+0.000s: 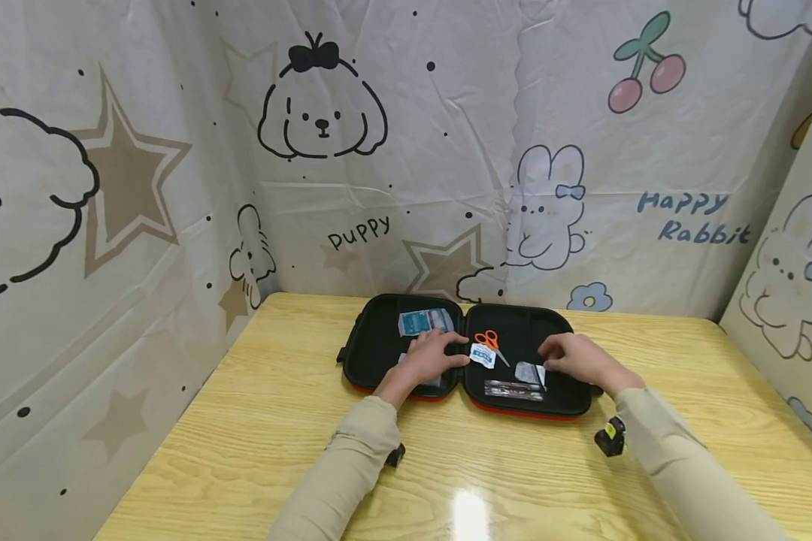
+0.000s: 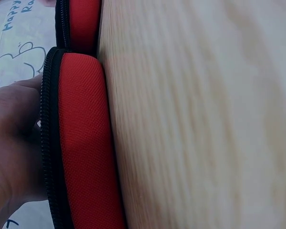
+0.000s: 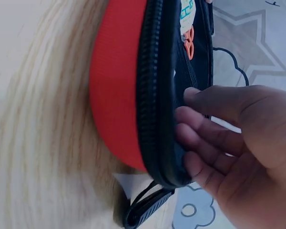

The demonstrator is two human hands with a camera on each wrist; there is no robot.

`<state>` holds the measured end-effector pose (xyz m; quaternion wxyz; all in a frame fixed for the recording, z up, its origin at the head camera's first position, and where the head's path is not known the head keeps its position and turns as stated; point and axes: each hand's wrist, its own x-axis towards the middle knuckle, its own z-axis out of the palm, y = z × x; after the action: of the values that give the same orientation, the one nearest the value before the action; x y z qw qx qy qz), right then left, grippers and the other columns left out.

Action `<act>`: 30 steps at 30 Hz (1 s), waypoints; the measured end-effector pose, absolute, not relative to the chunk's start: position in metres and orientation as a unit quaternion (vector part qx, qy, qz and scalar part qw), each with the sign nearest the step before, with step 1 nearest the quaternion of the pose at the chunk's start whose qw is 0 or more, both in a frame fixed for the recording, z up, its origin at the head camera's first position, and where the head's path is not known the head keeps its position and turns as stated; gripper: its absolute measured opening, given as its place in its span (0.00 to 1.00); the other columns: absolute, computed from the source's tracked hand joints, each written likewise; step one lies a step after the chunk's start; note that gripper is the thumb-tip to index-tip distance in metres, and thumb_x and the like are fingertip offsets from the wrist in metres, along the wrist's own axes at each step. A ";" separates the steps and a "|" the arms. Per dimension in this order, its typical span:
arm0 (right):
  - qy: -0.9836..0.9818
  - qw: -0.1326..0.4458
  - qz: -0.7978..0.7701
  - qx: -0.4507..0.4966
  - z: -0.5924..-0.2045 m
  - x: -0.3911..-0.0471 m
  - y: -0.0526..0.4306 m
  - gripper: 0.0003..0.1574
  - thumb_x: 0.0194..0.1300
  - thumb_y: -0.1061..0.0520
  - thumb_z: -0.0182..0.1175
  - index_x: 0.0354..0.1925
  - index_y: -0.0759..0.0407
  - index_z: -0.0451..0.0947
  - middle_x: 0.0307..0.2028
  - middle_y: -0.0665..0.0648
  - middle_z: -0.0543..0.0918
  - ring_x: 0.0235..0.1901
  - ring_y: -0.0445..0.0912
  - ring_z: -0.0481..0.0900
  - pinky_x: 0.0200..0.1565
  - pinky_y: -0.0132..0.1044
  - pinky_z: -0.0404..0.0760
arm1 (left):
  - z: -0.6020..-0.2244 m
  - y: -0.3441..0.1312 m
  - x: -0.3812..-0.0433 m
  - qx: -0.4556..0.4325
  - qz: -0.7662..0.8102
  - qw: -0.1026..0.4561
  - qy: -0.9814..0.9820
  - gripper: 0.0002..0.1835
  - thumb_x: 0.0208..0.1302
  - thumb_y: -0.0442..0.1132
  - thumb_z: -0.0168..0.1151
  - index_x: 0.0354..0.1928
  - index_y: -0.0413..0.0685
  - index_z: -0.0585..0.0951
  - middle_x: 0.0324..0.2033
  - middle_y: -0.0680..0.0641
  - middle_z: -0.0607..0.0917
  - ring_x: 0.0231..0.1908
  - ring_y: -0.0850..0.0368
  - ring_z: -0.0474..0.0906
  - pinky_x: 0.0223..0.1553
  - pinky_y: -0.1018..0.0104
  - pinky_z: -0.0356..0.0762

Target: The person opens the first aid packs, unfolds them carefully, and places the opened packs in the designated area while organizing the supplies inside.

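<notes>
An unfolded zip case [image 1: 562,398], red outside and black inside, lies on the table. My left hand [image 1: 429,357] reaches over its left half, fingers and thumb spread toward the hinge. Above that hand is a teal packet [image 1: 416,322]; a pale packet is partly hidden beneath it. My right hand [image 1: 575,357] bends loosely over the right half, fingertips inside the rim; nothing shows between thumb and index finger. By those fingertips lie a clear-and-white packet [image 1: 526,373] and a thin dark strip. Orange-handled scissors [image 1: 489,340] lie beside a white-and-blue packet [image 1: 482,356].
Clear narrow packets [image 1: 513,390] lie along the case's near right side. A black zipper pull [image 3: 148,210] hangs off its right end. The wooden table [image 1: 243,421] meets printed cloth walls [image 1: 406,150] behind and at both sides.
</notes>
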<state>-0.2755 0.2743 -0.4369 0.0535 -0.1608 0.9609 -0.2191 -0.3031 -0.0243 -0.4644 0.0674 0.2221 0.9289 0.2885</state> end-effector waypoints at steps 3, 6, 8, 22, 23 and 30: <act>0.959 0.071 -0.229 -0.153 -0.437 -0.274 0.271 0.14 0.60 0.63 0.65 0.44 0.69 0.82 0.29 0.55 0.83 0.28 0.43 0.78 0.34 0.38 0.78 | -0.467 -0.024 -0.304 0.222 0.288 0.067 0.929 0.24 0.69 0.56 0.60 0.65 0.63 0.77 0.66 0.44 0.72 0.64 0.42 0.64 0.68 0.44 0.55; 0.953 0.084 -0.255 -0.141 -0.439 -0.273 0.267 0.15 0.60 0.64 0.64 0.45 0.71 0.81 0.28 0.55 0.83 0.26 0.43 0.79 0.31 0.36 0.78 | -0.468 -0.023 -0.305 0.223 0.286 0.068 0.929 0.24 0.69 0.56 0.60 0.65 0.63 0.77 0.67 0.45 0.72 0.64 0.43 0.64 0.68 0.44 0.55; 0.947 0.090 -0.278 -0.136 -0.439 -0.273 0.264 0.16 0.61 0.65 0.63 0.47 0.73 0.80 0.29 0.57 0.84 0.26 0.43 0.80 0.31 0.36 0.80 | -0.469 -0.023 -0.305 0.222 0.287 0.068 0.929 0.24 0.69 0.57 0.59 0.65 0.64 0.77 0.67 0.45 0.71 0.64 0.43 0.64 0.68 0.44 0.55; 0.879 0.141 -0.442 -0.110 -0.446 -0.275 0.255 0.35 0.68 0.66 0.50 0.70 0.71 0.57 0.44 0.67 0.87 0.33 0.47 0.81 0.33 0.39 0.81 | -0.466 -0.024 -0.305 0.217 0.287 0.070 0.930 0.24 0.69 0.55 0.60 0.65 0.63 0.77 0.66 0.44 0.72 0.64 0.43 0.64 0.69 0.43 0.55; 0.875 0.146 -0.450 -0.105 -0.447 -0.275 0.254 0.35 0.69 0.65 0.50 0.71 0.70 0.55 0.46 0.68 0.86 0.34 0.47 0.81 0.34 0.39 0.81 | -0.466 -0.024 -0.305 0.216 0.286 0.071 0.931 0.24 0.69 0.55 0.60 0.65 0.63 0.77 0.67 0.45 0.72 0.64 0.43 0.64 0.69 0.44 0.55; 0.876 0.154 -0.447 -0.094 -0.447 -0.275 0.250 0.39 0.73 0.54 0.55 0.74 0.66 0.53 0.47 0.65 0.86 0.37 0.47 0.83 0.37 0.39 0.80 | -0.467 -0.023 -0.306 0.217 0.285 0.068 0.931 0.24 0.69 0.56 0.59 0.65 0.64 0.76 0.67 0.45 0.72 0.64 0.43 0.64 0.68 0.43 0.55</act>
<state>-0.2749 0.2504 -0.4469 0.1541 -0.0938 0.8759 -0.4474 -0.3060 -0.0232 -0.4673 0.0681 0.2173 0.9310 0.2854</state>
